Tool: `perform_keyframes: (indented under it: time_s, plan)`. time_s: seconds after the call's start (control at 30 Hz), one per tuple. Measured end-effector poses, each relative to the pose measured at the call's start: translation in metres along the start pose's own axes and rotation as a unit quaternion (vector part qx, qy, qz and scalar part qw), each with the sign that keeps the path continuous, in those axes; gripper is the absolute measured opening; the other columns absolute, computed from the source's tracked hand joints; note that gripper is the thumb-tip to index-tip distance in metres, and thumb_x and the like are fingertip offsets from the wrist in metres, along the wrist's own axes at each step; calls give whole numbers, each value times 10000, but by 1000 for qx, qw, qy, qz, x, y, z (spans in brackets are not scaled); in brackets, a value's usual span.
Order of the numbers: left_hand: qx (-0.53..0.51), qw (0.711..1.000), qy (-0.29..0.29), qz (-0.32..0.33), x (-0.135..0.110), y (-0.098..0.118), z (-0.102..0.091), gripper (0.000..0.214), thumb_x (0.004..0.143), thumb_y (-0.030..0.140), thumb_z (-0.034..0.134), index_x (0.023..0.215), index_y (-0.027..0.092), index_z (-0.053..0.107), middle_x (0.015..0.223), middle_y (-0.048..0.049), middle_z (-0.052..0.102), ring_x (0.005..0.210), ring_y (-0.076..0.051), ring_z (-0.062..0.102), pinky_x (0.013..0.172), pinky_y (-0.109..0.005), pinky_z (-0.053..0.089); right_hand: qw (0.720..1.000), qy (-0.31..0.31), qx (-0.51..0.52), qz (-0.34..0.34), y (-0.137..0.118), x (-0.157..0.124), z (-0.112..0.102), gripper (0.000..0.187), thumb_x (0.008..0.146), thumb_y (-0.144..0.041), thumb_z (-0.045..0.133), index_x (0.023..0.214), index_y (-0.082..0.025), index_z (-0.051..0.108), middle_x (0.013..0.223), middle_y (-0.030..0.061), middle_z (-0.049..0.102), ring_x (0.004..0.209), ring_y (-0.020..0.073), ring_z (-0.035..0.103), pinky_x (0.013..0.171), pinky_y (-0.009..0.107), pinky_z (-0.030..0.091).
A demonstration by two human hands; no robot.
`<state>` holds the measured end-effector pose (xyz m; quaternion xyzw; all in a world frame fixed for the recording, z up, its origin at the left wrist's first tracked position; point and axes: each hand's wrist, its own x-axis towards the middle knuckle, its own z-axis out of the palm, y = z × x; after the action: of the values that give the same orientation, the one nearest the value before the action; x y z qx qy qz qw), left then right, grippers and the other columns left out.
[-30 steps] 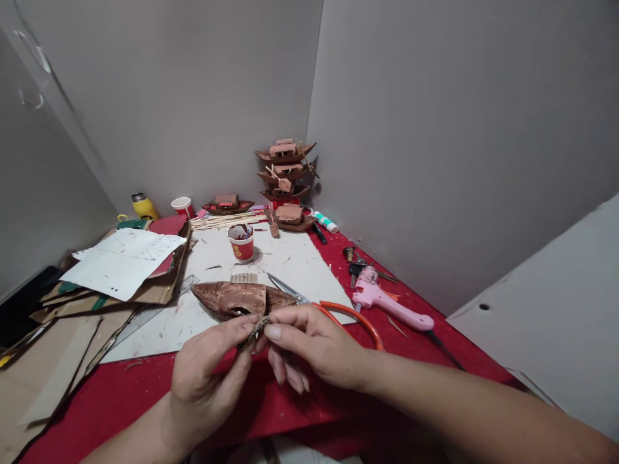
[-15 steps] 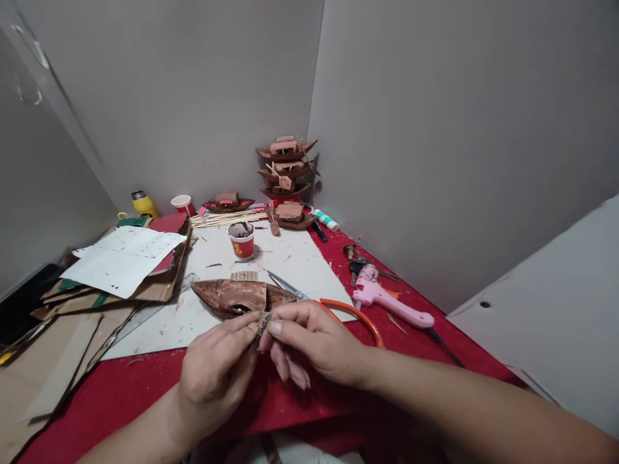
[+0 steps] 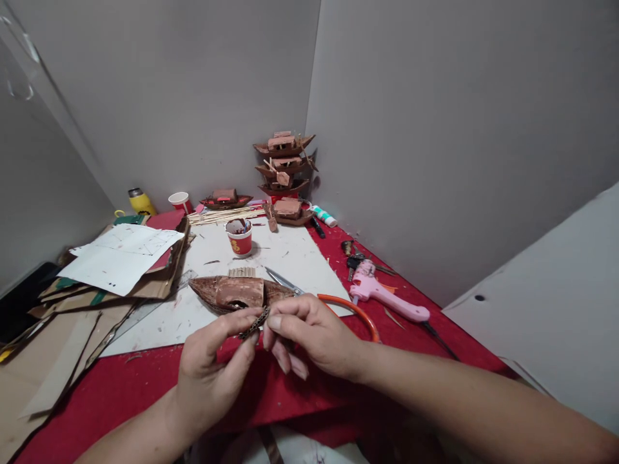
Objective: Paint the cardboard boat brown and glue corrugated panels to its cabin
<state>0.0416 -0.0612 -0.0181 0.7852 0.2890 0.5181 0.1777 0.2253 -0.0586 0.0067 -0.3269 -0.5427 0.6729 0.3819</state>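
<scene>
My left hand (image 3: 213, 364) pinches a small strip of corrugated cardboard (image 3: 255, 323) between thumb and fingers, its wavy edge facing me. At the strip's right end, my right hand (image 3: 309, 332) is closed, with thumb and forefinger pinched on it. Just beyond my fingers lies a brown model boat (image 3: 206, 293) with a curved roof (image 3: 239, 293). A ribbed cardboard piece (image 3: 242, 272) sits behind that roof. Scissors (image 3: 348, 306) with orange handles rest to the right of the boat, partly hidden by my right hand.
A red-and-white paper cup (image 3: 240, 243) stands on the white board (image 3: 203, 258). Stacked model boats (image 3: 285, 164) fill the back corner. A pink glue gun (image 3: 391, 299) lies at right, its cord trailing. Cardboard sheets and a drawing (image 3: 120, 254) are piled at left.
My left hand's fingers have spread apart somewhat, and the cardboard strip has turned, showing more of its corrugated edge. My right hand stays nearly in place. The view has shifted slightly.
</scene>
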Motion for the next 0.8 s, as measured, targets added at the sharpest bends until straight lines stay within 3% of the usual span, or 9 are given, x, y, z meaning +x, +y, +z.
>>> perform_keyframes:
  time_s: [0.1,0.33,0.47,0.57,0.63,0.73,0.8]
  plan:
    - [-4,1000,-8,11,-1,-1,-1,458,758,-25,632,1115,262,626,1112,-41,733,1001,-170,699,909,-273,552,1000,-8,12,1,2,0,-1,317,816,-403,532,674,-132,613,452,-26,596,284,46,444,302,139,337]
    - [60,989,-49,122,2,-3,-5,550,754,-57,593,1216,240,572,1110,-98,726,1072,-202,671,881,-301,565,1000,0,18,21,0,-1,0,242,751,-331,531,637,-136,619,429,-25,594,277,53,443,294,142,330]
    - [49,989,-59,129,-1,-4,-3,575,747,-59,594,1239,233,540,1120,-108,716,1106,-206,652,910,-304,547,1000,17,-12,10,-4,-2,1,202,708,-276,500,578,-154,593,395,-42,560,264,46,413,285,136,311]
    - [-10,996,-72,60,-3,-1,-2,552,766,-21,609,1241,244,520,1173,-108,689,1145,-223,627,975,-356,509,999,22,-33,-8,-5,-2,1,189,697,-247,478,561,-163,579,385,-52,542,265,41,394,287,132,303]
    - [-61,994,-89,-16,-3,3,-2,415,801,33,612,1156,241,557,1167,-100,686,1157,-235,618,988,-377,495,999,13,-47,-10,-5,-2,1,183,689,-234,468,559,-165,576,384,-55,535,269,42,392,287,133,304]
    - [-123,978,-109,-128,3,9,-3,125,852,110,601,910,221,605,967,-51,725,1123,-217,634,941,-312,508,997,-5,-70,-12,-3,-3,3,176,678,-217,460,546,-167,566,389,-53,523,281,45,396,290,136,304]
    - [-163,963,-106,-187,8,13,-4,69,863,149,608,851,217,608,926,-34,723,1066,-190,655,887,-259,520,996,-10,-90,-21,-1,-4,3,179,678,-205,455,539,-167,560,399,-50,519,292,44,396,298,137,305]
